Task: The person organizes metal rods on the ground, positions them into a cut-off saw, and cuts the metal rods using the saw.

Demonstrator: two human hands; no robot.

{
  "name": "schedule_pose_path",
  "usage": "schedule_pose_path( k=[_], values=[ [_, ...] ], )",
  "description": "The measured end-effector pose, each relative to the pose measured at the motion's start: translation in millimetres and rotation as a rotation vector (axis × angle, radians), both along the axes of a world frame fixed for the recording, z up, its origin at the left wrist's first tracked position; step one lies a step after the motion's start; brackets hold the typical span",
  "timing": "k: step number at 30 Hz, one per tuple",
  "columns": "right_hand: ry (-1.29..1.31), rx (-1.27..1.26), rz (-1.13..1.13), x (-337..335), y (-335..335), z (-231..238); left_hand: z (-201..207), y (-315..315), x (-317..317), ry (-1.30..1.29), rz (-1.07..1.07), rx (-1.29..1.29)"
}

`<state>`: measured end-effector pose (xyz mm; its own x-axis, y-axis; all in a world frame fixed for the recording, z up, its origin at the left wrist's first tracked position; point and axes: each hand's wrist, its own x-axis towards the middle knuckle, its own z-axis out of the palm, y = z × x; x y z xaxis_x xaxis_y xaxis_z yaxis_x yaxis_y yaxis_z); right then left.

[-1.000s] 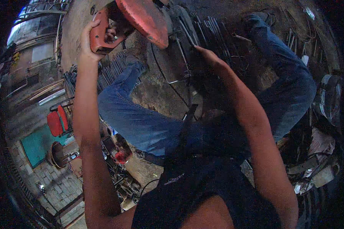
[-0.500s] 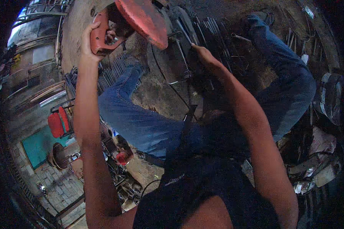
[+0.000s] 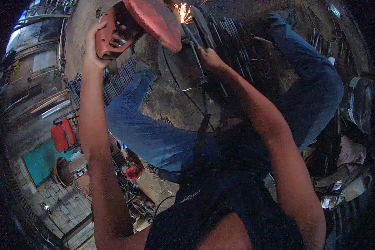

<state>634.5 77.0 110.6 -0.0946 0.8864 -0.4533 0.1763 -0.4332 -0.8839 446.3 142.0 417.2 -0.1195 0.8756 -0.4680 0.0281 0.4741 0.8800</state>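
My left hand (image 3: 95, 46) is wrapped round the red D-shaped handle (image 3: 105, 36) of a cut-off saw, its fingertips showing through the opening. The saw's worn red blade guard (image 3: 156, 23) slopes down to the right of it; the blade itself is hidden. Bright orange sparks (image 3: 183, 13) fly up just beyond the guard. My right hand (image 3: 211, 58) is closed on a thin metal rod (image 3: 190, 36), whose far end runs up toward the sparks. Both arms are stretched forward over my knees.
Metal rods lie bundled on the floor by my left foot (image 3: 123, 81), with more rods (image 3: 231, 31) beyond my right hand. A short pipe (image 3: 260, 39) rests near my right foot. A red chair (image 3: 62, 135) and a green board (image 3: 41, 160) are at the left.
Sparks have appeared beyond the guard. My left hand and the saw handle have shifted slightly left, and my right hand has moved a little left and nearer with the rod.
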Motion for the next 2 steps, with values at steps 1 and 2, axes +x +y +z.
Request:
schedule_pose_path(
  k=[1,2],
  values=[
    [0.064,-0.044,0.083,-0.3,1.7,1.7,2.8,4.7,-4.6,-0.043,-0.111,-0.053],
    [0.129,-0.089,0.166,0.2,3.5,3.2,5.9,11.1,-10.4,-0.084,-0.221,-0.106]
  ],
)
